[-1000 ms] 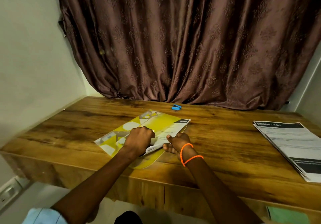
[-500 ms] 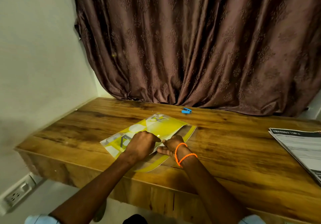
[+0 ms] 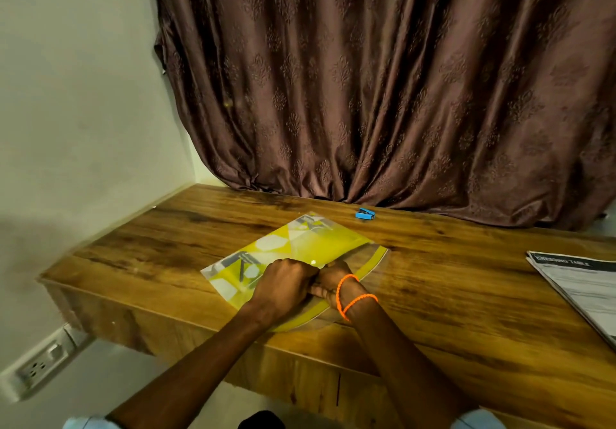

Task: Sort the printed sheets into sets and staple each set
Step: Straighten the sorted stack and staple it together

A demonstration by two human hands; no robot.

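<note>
A yellow and clear plastic folder (image 3: 300,242) lies at an angle on the wooden table (image 3: 450,302), near its front edge. My left hand (image 3: 283,282) is curled on the folder's near edge and grips it. My right hand (image 3: 333,283), with orange bands on the wrist, lies right against the left one and pinches the folder's flap; its fingertips are hidden. A stack of black-and-white printed sheets (image 3: 580,288) lies at the table's far right, partly cut off by the frame. A small blue stapler (image 3: 364,214) sits at the back, near the curtain.
A brown curtain (image 3: 366,95) hangs down to the table's back edge. A pale wall (image 3: 83,112) bounds the table on the left, with a socket strip (image 3: 36,368) low on it. Bare wood lies between the folder and the printed sheets.
The white sheet that stuck out of the folder a second ago no longer shows. My two hands have drawn together on the folder's near edge. The view has shifted left.
</note>
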